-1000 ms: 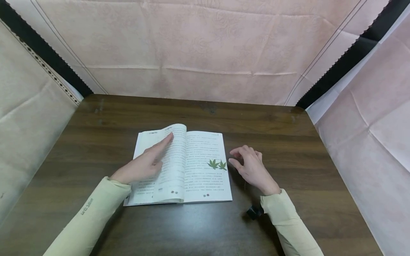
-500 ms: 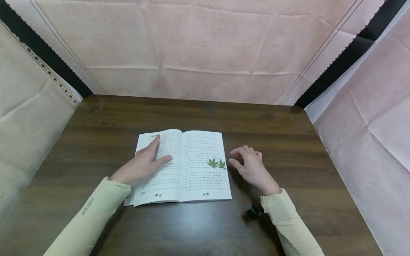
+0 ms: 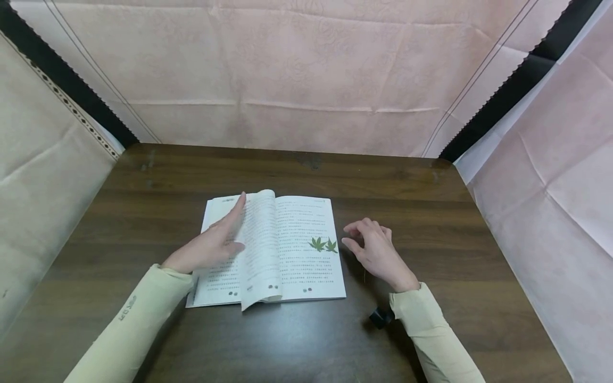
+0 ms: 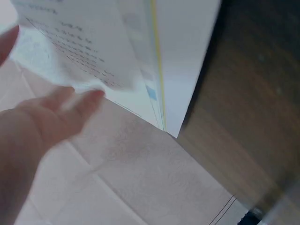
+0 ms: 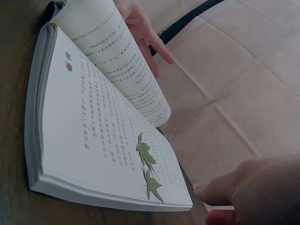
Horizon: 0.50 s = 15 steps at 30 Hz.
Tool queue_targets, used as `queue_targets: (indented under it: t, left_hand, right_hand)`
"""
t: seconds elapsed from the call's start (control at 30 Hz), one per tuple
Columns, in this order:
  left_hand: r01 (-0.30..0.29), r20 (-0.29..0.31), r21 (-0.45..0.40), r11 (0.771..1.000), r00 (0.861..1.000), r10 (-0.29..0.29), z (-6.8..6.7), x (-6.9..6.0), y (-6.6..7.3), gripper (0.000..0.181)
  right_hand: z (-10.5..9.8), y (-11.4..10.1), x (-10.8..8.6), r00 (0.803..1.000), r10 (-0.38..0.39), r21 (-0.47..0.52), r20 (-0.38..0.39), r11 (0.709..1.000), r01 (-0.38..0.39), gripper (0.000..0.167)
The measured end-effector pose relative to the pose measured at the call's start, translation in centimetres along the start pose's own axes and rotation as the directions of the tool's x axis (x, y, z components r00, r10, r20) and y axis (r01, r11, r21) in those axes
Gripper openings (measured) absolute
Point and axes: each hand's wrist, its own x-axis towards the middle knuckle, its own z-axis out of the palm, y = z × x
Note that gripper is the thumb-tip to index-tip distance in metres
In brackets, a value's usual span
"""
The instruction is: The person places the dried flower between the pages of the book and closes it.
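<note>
An open book [image 3: 306, 271] with printed text lies on the table, two green leaves [image 3: 323, 244] pictured on its right-hand page. One page [image 3: 261, 250] stands curled up near the spine, its lower corner lifted. My left hand [image 3: 210, 247] is over the left-hand page, fingers straight, beside that curled page. In the right wrist view, the left hand [image 5: 143, 35] shows behind the curled page; whether it touches the paper I cannot tell. My right hand [image 3: 375, 250] is just beyond the book's right edge, fingers loosely bent and holding nothing.
The brown wooden table [image 3: 287, 346] stretches around the book. A pale pink patterned cloth [image 3: 306, 80] hangs beyond its far edge, with more at both sides. A small black object [image 3: 380, 317] sits by my right cuff.
A page was turned over to the left and lay flat half a second ago; now another page is curled up. My left hand swung left, then slightly back right. The right hand stayed still.
</note>
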Motion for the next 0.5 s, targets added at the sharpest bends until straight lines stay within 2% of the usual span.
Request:
queue_targets:
  t: [0.07,0.13,0.2,0.3,0.4,0.5]
  left_hand:
    - [0.081,-0.011,0.020,0.997,0.997,-0.080,0.1,0.1,-0.2,0.115]
    - [0.157,-0.012,0.045,0.987,0.988,-0.156,0.1,0.1,-0.4,0.119]
    - [0.199,0.000,0.066,0.978,0.980,-0.199,0.2,0.0,-0.6,0.119]
    - [0.168,0.015,0.085,0.982,0.985,-0.170,0.2,-0.1,-0.7,0.109]
    - [0.097,0.010,0.066,0.993,0.995,-0.098,0.3,-0.1,-0.3,0.094]
    - [0.015,-0.001,0.005,1.000,1.000,-0.015,0.3,-0.1,0.4,0.083]
  right_hand:
    - [0.0,0.1,0.0,1.000,0.002,0.001,0.001,1.000,-0.002,0.026]
    - [-0.1,0.1,0.0,1.000,0.004,0.001,0.001,1.000,-0.004,0.027]
    - [-0.1,0.2,0.0,1.000,0.002,0.002,0.001,1.000,-0.002,0.028]
    - [-0.1,0.3,0.0,1.000,0.002,0.003,0.006,1.000,-0.002,0.028]
    - [-0.1,0.4,0.0,1.000,0.006,0.009,0.011,1.000,-0.007,0.027]
    - [-0.1,0.4,0.1,1.000,0.006,0.015,0.015,1.000,-0.007,0.027]
